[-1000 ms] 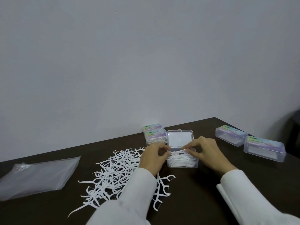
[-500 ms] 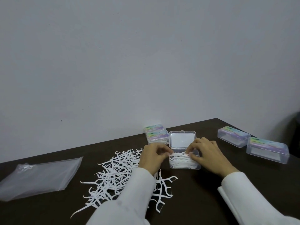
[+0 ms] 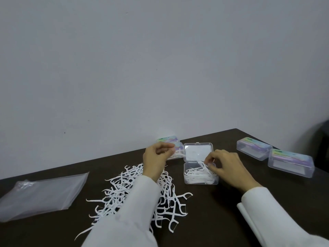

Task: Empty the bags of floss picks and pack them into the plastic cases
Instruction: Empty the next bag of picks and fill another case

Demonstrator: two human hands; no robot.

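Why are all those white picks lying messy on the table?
They look spilled, but only the loose picks stand out: a tangled heap beside the flat empty bag. The right hand puts some into the open case. Nothing looks broken.

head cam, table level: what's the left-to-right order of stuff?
empty plastic bag → loose pile of floss picks → open case holding picks, right hand at it → closed case → second closed case. Left hand and the two stacked cases behind it overlap the pile, so left out.
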